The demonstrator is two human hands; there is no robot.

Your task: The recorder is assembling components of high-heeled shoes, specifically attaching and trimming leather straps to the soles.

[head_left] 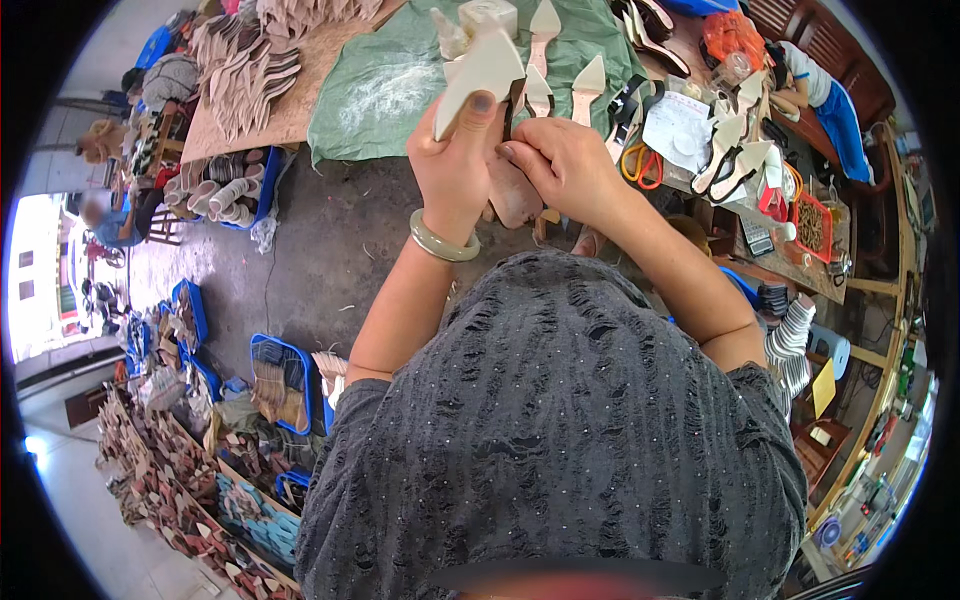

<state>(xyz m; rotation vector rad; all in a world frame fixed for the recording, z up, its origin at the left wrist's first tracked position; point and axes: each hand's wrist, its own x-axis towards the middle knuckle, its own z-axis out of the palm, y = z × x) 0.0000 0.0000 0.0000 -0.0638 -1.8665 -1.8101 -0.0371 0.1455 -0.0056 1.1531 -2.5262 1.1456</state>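
My left hand (455,165) is closed around a cream pointed-toe shoe piece (485,82), its thumb lying on the pale surface and the point raised. My right hand (572,168) is beside it, fingers bent and pinched at the dark edge of this piece; what lies between the fingertips is hidden. Below both hands a tan rounded end (516,192) shows; I cannot tell whether it belongs to the same piece. On the green cloth (350,125) in front lie similar shoe pieces (588,88), with a white block (488,14) and a patch of white powder.
Stacked beige pieces (240,75) cover a board at the left. Orange-handled scissors (642,166), white paper (680,130), a calculator (757,237) and an orange basket (812,225) lie at the right. Other people (118,222) are at far left and upper right. Blue crates (283,385) stand on the floor.
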